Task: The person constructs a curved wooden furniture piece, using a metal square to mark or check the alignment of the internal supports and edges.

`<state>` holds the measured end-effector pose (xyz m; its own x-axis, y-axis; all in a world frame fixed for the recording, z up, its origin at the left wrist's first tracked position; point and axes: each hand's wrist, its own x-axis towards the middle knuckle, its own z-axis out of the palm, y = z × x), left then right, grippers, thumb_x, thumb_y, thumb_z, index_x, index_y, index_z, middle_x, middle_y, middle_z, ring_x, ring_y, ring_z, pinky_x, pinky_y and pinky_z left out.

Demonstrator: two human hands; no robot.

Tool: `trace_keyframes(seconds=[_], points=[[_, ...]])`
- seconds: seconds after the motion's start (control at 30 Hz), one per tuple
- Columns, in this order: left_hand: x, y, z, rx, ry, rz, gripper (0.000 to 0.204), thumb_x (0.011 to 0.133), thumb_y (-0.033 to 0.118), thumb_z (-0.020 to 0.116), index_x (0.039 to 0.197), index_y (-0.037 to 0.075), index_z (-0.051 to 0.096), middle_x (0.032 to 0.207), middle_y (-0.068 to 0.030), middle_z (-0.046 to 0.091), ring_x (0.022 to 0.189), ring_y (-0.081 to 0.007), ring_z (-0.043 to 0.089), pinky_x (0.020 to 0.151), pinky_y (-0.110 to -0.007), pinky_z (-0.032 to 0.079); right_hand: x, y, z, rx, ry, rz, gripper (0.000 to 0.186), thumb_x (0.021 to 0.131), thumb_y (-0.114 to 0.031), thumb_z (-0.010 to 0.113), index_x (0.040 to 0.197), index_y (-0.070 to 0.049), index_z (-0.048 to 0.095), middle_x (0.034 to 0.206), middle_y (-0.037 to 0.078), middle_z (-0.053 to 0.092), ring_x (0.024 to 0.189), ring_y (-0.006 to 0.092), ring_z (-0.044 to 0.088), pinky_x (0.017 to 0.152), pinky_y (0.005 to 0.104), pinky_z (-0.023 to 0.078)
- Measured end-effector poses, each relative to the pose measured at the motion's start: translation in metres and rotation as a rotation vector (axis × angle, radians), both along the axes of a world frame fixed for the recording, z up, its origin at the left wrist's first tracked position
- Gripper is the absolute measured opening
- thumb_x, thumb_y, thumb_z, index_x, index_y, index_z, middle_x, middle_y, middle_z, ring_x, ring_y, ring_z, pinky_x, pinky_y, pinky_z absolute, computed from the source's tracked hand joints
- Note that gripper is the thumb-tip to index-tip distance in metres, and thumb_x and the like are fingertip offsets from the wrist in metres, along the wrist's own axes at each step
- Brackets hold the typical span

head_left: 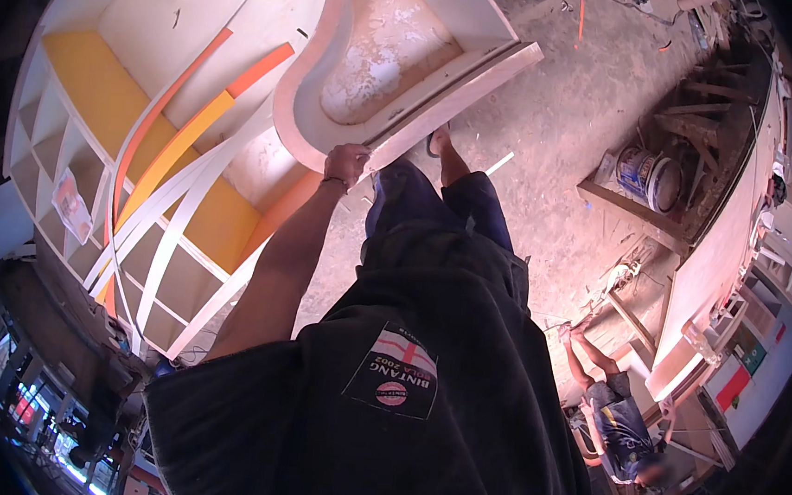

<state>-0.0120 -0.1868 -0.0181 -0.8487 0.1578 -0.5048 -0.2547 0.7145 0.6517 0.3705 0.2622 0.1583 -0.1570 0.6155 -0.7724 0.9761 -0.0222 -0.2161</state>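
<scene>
My left hand (346,163) is closed, with its fingers curled at the near corner of a large curved furniture piece (296,100). A dark gap runs along the piece's straight edge from there, up and to the right. Whether the fingers grip the board itself or something small against it, I cannot make out. The piece has pale, thick rims and a patchy whitish inner panel (374,50). Beside my forearm, long curved strips in white, yellow and orange (176,151) lean over a shelf unit with pale compartments (42,131). My right hand is out of view.
At the right, a dark wooden workbench frame (703,132) holds a paint bucket (648,179). A long pale board (703,309) lies beyond it. Another person (620,419) sits at the lower right with legs stretched out. Dusty concrete floor (555,111) runs between.
</scene>
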Motion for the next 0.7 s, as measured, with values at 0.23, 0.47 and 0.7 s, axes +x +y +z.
trace_keyframes(seconds=[0.23, 0.47, 0.7], points=[[-0.016, 0.039, 0.02, -0.098, 0.033, -0.187, 0.072, 0.074, 0.036, 0.089, 0.137, 0.011, 0.066, 0.131, -0.0172, 0.071, 0.123, -0.0354, 0.066, 0.107, -0.046, 0.053, 0.022, -0.002, 0.002, -0.007, -0.035, -0.045, 0.049, 0.109, -0.049, 0.054, 0.098, -0.004, 0.072, 0.071, 0.006, 0.063, 0.055, 0.0144, 0.058, 0.055, 0.0286, 0.048], [-0.018, 0.069, 0.013, -0.273, -0.049, -0.253, 0.077, 0.07, 0.019, 0.087, 0.139, 0.006, 0.056, 0.136, -0.0173, 0.06, 0.123, -0.0407, 0.063, 0.107, -0.046, 0.053, 0.03, -0.004, 0.009, 0.003, -0.067, -0.068, 0.05, 0.109, -0.049, 0.054, 0.097, -0.004, 0.072, 0.072, 0.006, 0.064, 0.055, 0.0144, 0.058, 0.055, 0.0285, 0.048], [-0.022, 0.05, -0.015, -0.278, 0.055, -0.252, 0.076, 0.066, 0.014, 0.081, 0.139, 0.009, 0.059, 0.131, -0.0163, 0.063, 0.119, -0.0412, 0.063, 0.107, -0.05, 0.052, 0.013, -0.014, -0.007, -0.002, -0.005, -0.063, 0.05, 0.109, -0.05, 0.054, 0.097, -0.004, 0.072, 0.073, 0.006, 0.064, 0.055, 0.0144, 0.058, 0.055, 0.0284, 0.048]])
